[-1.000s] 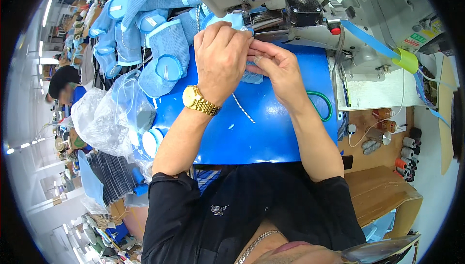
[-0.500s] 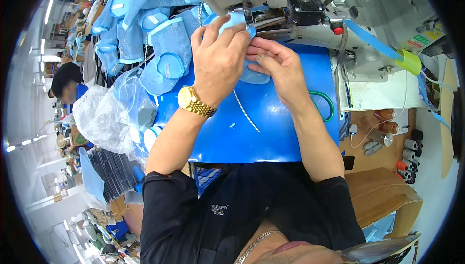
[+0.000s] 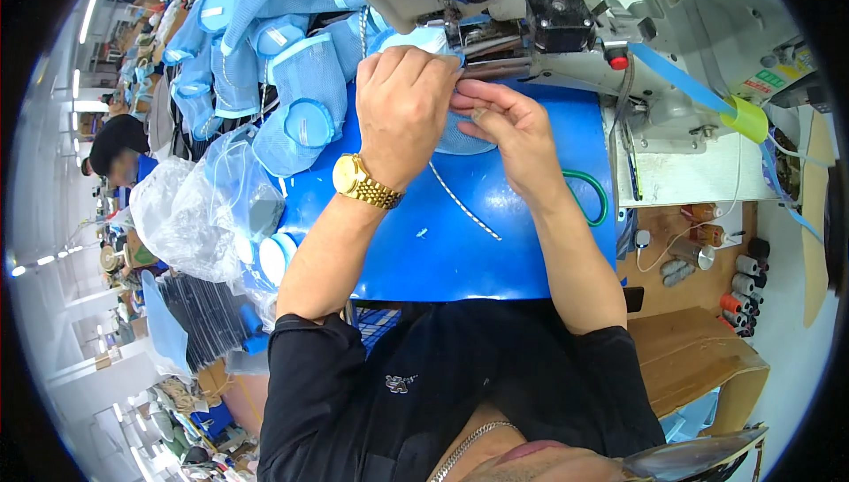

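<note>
Both hands are at the metal folder of the sewing machine (image 3: pixel 486 44), on a light blue mesh piece (image 3: pixel 469 141). My left hand (image 3: pixel 407 102), wearing a gold watch, has its curled fingers closed on the piece, fingertips hidden. My right hand (image 3: pixel 508 133) grips the piece's edge with bent fingers and thumb, partly behind my left. A striped cord (image 3: pixel 464 208) trails down from the piece across the blue work surface (image 3: pixel 442 265).
Mesh bags with round ends (image 3: pixel 305 124) and clear plastic (image 3: pixel 177 208) lie at left. Blue tape (image 3: pixel 672 71) runs from the machine's right. A green loop (image 3: pixel 592 195), thread spools (image 3: pixel 743 283) and cardboard (image 3: pixel 690 349) are at right. A co-worker (image 3: pixel 119 150) is at far left.
My left hand's fingers lifted, then came down again on the piece. My right hand shifted slightly right and down. The cord's lower end has slid rightward, and more mesh shows below my hands.
</note>
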`<state>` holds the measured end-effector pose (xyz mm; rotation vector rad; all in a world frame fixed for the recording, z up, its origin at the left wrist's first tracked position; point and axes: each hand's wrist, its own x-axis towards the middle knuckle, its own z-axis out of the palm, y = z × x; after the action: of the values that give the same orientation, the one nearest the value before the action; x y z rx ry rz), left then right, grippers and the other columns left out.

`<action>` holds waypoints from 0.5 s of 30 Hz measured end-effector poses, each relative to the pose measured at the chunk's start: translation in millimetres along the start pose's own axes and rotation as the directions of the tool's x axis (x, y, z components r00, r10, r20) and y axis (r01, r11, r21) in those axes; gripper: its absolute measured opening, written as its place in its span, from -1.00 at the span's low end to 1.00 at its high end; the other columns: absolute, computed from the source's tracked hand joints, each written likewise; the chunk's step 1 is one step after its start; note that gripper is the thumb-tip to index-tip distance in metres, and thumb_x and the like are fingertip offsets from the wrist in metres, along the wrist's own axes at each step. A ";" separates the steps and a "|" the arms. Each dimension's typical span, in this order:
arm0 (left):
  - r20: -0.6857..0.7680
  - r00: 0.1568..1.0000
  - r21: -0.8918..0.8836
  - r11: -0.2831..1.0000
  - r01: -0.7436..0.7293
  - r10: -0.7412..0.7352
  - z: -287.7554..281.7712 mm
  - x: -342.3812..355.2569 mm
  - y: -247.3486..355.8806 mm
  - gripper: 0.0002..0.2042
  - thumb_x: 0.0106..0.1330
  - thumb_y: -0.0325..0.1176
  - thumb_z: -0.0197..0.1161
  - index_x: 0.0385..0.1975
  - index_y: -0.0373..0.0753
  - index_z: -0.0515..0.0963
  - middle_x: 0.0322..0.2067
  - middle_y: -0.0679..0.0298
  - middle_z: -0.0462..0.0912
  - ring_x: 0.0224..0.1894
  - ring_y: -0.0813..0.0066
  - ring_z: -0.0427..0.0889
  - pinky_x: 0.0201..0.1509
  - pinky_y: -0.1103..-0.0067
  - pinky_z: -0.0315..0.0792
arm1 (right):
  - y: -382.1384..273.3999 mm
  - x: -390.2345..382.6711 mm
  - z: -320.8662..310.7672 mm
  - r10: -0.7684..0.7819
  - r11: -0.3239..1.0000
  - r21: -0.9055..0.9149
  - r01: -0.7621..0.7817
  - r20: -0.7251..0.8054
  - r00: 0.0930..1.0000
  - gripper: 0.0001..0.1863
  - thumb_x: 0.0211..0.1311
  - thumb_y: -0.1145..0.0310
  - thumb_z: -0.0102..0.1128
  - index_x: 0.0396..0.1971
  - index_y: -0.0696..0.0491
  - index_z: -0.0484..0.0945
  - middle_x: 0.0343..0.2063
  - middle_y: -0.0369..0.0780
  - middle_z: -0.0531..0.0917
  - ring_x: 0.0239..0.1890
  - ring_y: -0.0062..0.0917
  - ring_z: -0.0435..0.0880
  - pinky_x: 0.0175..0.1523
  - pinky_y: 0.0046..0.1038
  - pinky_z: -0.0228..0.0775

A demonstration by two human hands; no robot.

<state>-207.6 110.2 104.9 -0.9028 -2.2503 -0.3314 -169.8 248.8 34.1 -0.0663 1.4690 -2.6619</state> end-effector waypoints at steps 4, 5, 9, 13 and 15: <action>0.016 1.000 -0.010 1.000 0.015 -0.015 -1.2 -3.6 0.2 -0.86 0.03 -0.48 0.24 -0.37 -0.19 0.58 -0.49 0.33 0.51 -0.32 0.36 0.51 -0.21 0.44 0.30 | 2.6 -5.5 -4.4 0.022 1.000 -0.010 -0.022 -0.001 1.000 -0.68 0.25 0.55 -0.01 0.01 0.23 0.47 -0.11 -0.12 0.61 -0.01 -0.47 0.60 0.06 -0.43 0.48; 0.017 1.000 -0.011 1.000 0.018 -0.018 -2.3 -4.7 1.1 -0.86 0.03 -0.48 0.24 -0.37 -0.19 0.58 -0.49 0.33 0.51 -0.32 0.36 0.51 -0.21 0.44 0.30 | 3.5 -6.6 -6.1 0.025 1.000 -0.012 -0.025 -0.001 1.000 -0.68 0.25 0.55 -0.01 0.01 0.23 0.47 -0.11 -0.12 0.61 -0.01 -0.47 0.60 0.06 -0.43 0.48; 0.010 1.000 -0.043 0.999 -0.008 0.008 -2.1 -2.5 -3.4 -0.84 0.03 -0.49 0.28 -0.35 -0.20 0.59 -0.49 0.30 0.52 -0.35 0.34 0.52 -0.23 0.44 0.32 | 3.1 -7.8 -6.6 0.035 0.999 -0.021 -0.035 -0.024 0.999 -0.68 0.25 0.54 0.01 0.00 0.24 0.48 -0.13 -0.11 0.62 -0.04 -0.47 0.61 0.06 -0.41 0.49; -0.017 0.998 -0.097 0.994 0.058 -0.060 1.6 -0.3 3.9 -0.81 0.03 -0.49 0.33 -0.32 -0.20 0.58 -0.45 0.26 0.58 -0.34 0.29 0.55 -0.22 0.43 0.35 | -9.8 -20.1 -14.9 0.017 0.990 -0.142 -0.021 -0.029 0.999 -0.69 0.26 0.53 0.02 -0.01 0.25 0.48 -0.13 -0.11 0.62 -0.05 -0.48 0.61 0.06 -0.45 0.48; -0.055 0.996 -0.135 0.989 0.059 -0.067 4.3 -2.6 6.2 -0.81 0.03 -0.49 0.34 -0.32 -0.21 0.58 -0.41 0.25 0.61 -0.32 0.28 0.56 -0.20 0.42 0.36 | -27.7 -36.7 -30.5 -0.024 0.959 -0.282 0.021 -0.010 1.000 -0.70 0.26 0.54 0.03 -0.01 0.24 0.49 -0.15 -0.12 0.64 -0.08 -0.50 0.62 0.06 -0.47 0.47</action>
<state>-204.1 115.4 99.9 -0.8793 -2.2258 -0.5362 -137.8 293.1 41.7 -0.0876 1.8525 -2.4522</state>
